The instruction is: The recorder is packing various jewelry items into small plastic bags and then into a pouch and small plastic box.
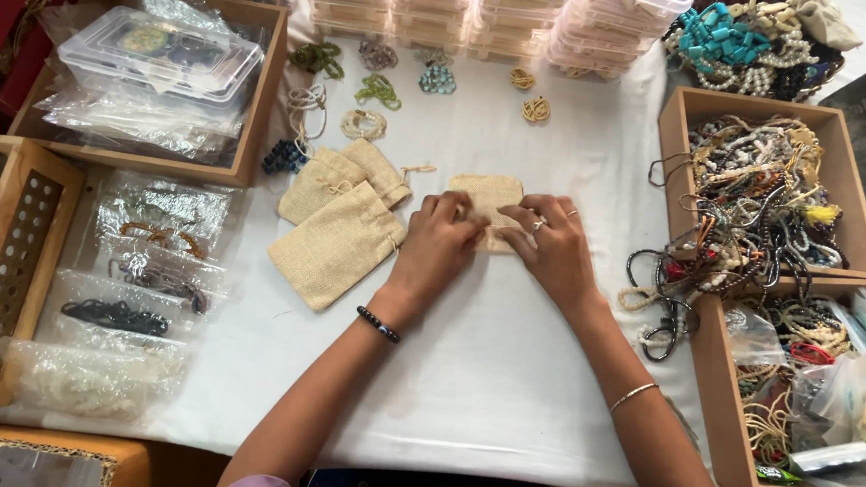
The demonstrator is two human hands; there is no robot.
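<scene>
Near the bench's middle, our left hand and right hand both pinch a small beige burlap drawstring pouch lying flat; three more such pouches lie just left, seemingly still unfilled.

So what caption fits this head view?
Both hands, left hand and right hand, press a small burlap pouch on a white table.

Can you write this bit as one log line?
left hand: on pouch | right hand: on pouch | spare pouches: left
</scene>
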